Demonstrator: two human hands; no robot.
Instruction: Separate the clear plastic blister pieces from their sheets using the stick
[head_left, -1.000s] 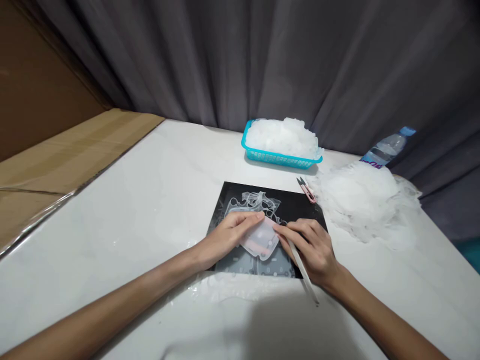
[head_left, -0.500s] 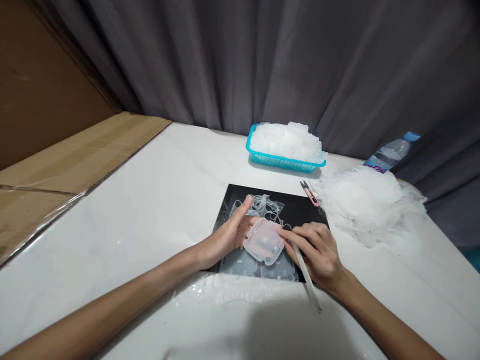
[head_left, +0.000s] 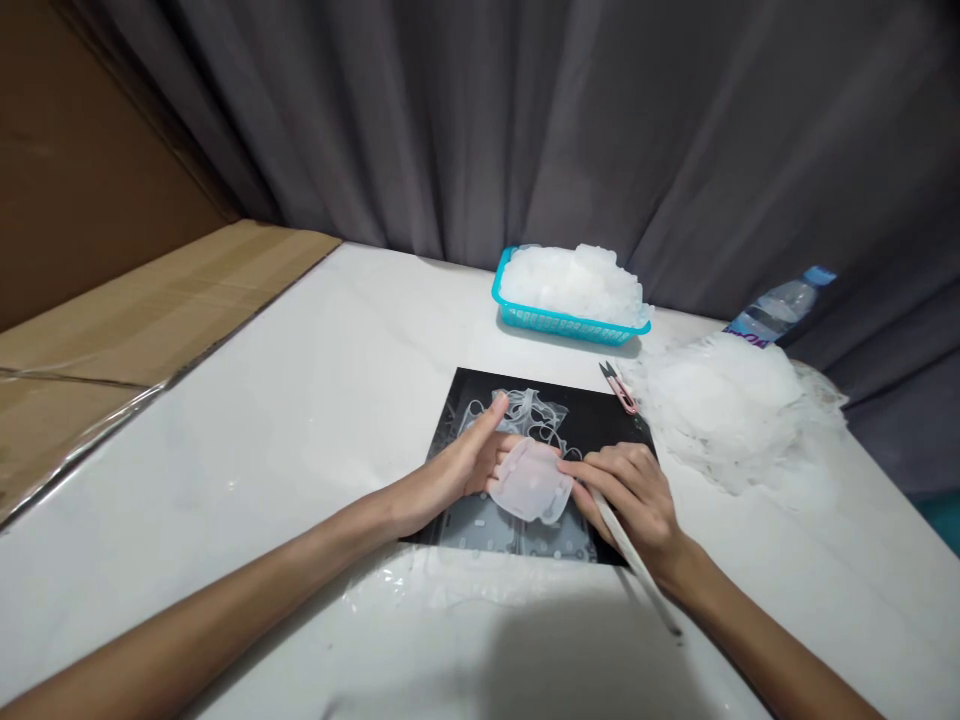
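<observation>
A frosted, translucent plastic piece (head_left: 529, 484), roughly square with rounded, notched edges, rests on the fingers of my left hand (head_left: 466, 458). That thumb points up, away from the piece. My right hand (head_left: 634, 498) touches the piece's right edge with its fingertips. It also grips a slim whitish stick-like tool (head_left: 643, 572), whose dark-tipped end slants down toward me. Beneath both hands lies a black mat (head_left: 600, 418). Looped clear plastic strips (head_left: 531, 408) lie on it, and flat see-through shapes (head_left: 480, 535) show along its near side.
At the back stands a turquoise basket (head_left: 574, 325) heaped with frosted pieces (head_left: 574, 280). Pink-handled thread snips (head_left: 619, 388) lie beside a pile of translucent plastic (head_left: 724, 400). Behind the pile leans a water bottle (head_left: 784, 305). Cardboard (head_left: 150, 290) borders the white table's left side.
The plastic piece has tilted in my fingers and shifted slightly right. The tool's free end has swung to the right. My left hand has barely moved.
</observation>
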